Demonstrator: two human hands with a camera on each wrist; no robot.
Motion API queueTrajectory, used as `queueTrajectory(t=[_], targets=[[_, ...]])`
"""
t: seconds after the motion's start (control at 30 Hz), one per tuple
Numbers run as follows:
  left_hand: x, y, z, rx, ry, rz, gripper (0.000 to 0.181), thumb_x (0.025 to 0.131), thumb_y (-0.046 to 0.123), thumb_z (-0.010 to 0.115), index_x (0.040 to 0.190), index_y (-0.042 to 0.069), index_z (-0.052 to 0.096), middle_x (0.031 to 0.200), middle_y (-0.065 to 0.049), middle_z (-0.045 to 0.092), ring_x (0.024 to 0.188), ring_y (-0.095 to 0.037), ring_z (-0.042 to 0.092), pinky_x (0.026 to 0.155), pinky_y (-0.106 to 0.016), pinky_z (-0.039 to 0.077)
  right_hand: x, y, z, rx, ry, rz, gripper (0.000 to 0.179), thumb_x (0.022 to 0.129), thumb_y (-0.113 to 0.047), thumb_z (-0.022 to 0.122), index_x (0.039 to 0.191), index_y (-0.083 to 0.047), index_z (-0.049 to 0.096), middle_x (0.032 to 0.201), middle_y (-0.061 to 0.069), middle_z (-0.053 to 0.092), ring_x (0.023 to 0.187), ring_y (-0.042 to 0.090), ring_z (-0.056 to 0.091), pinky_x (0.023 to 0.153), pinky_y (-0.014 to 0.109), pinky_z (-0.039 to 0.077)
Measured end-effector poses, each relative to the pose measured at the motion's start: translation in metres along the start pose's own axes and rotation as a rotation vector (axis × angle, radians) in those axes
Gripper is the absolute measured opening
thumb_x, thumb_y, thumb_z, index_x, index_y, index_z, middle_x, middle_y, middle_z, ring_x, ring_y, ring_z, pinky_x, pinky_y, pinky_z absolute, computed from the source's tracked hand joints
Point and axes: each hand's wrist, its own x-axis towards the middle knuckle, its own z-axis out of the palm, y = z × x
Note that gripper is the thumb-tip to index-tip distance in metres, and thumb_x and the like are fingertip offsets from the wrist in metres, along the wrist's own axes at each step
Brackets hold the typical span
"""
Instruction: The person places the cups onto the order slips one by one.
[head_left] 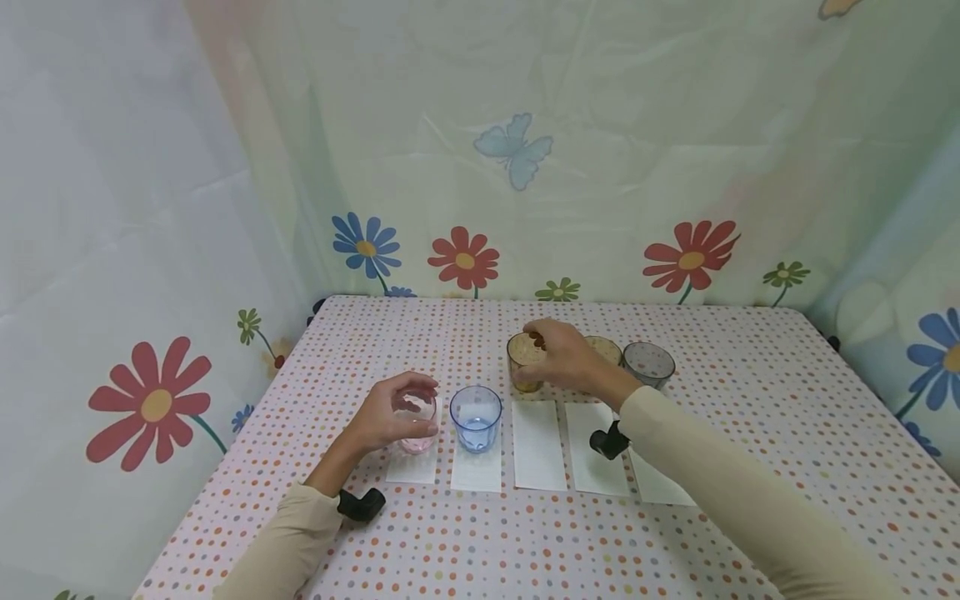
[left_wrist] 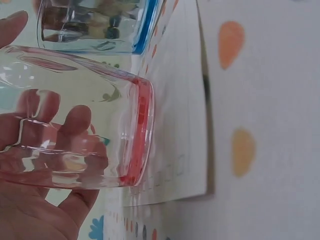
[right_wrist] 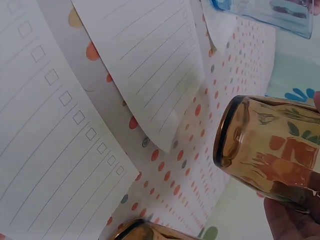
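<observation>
Just left of the blue glass [head_left: 476, 419], the left hand [head_left: 384, 412] curls round a pink glass [left_wrist: 140, 130], a narrow gap parting the two. Behind and right of the blue glass, the right hand [head_left: 564, 358] pinches an amber glass [right_wrist: 270, 150]; a second amber glass [head_left: 606, 348] and a grey glass [head_left: 649, 363] sit farther right. The dotted table [head_left: 750, 375] runs well beyond the blue glass to its far edge, wider still rightward. Paper sheets [head_left: 536, 446] right of it carry ruled lines and small boxes.
</observation>
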Motion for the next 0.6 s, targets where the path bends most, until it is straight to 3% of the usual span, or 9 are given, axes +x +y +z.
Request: queueTrajectory(t=[0.27,0.4,0.6], targets=[[-0.002,-0.003,-0.001,0.000,0.013,-0.004,0.059,0.075,0.014,0.085,0.128,0.000,0.062,0.111,-0.015,0.068,0.107,-0.035,0.064,0.093,-0.058,0.053,-0.009,-0.004,-0.005,0.017,0.010,-0.033,0.078,0.079,-0.029,0.087,0.142,0.002,0.051,0.133,0.017,0.059,0.120,0.035,0.057,0.101,0.049,0.051],[-0.003,-0.002,-0.001,-0.010,0.013,0.000,0.057,0.076,0.014,0.085,0.127,0.004,0.063,0.112,-0.016,0.068,0.107,-0.037,0.064,0.092,-0.057,0.054,-0.016,-0.007,-0.005,0.018,0.007,-0.055,0.078,0.078,-0.029,0.087,0.140,0.001,0.052,0.131,0.016,0.060,0.118,0.034,0.058,0.099,0.048,0.052],[-0.006,-0.004,0.000,-0.024,0.008,0.019,0.058,0.076,0.011,0.085,0.128,0.001,0.062,0.114,-0.018,0.067,0.106,-0.041,0.063,0.092,-0.056,0.054,-0.028,-0.009,-0.001,-0.040,-0.013,-0.107,0.077,0.078,-0.031,0.087,0.139,0.001,0.053,0.129,0.015,0.061,0.116,0.032,0.060,0.097,0.047,0.053]])
